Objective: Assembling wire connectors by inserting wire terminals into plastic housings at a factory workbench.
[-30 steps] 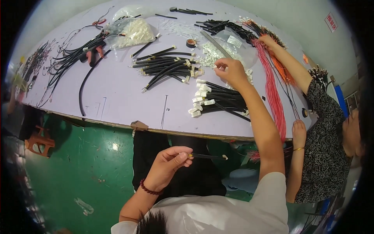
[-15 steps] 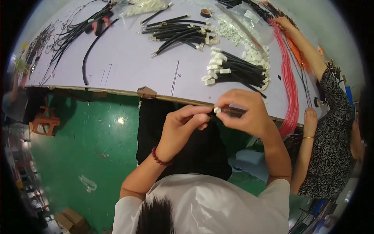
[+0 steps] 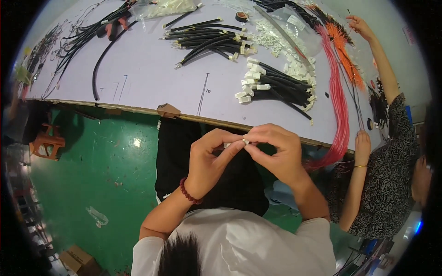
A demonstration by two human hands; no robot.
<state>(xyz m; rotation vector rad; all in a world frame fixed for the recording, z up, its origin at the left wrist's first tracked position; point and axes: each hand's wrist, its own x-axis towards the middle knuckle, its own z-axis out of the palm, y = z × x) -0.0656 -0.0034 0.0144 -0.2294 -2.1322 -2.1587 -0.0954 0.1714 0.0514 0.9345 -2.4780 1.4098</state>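
Observation:
A small white plastic connector is pinched between my two hands, just off the front edge of the table. My left hand closes thumb and forefinger on its left part, and a bit of white shows behind those fingers. Thumb and forefinger of my right hand grip its right end, the fingertips of both hands touching. Most of the piece is hidden by the fingers. Beyond my hands lies a bundle of black sleeved cables with white connectors on their ends.
Another pile of black cables lies farther back, beside loose white connectors and a tape roll. Pink wires hang over the table edge at right, near a co-worker's arm. An orange stool stands at left.
My hands have come together, and the connector in my right hand has moved left and down to meet my left fingertips. The co-worker's far hand has moved away from the pink wires, up and right.

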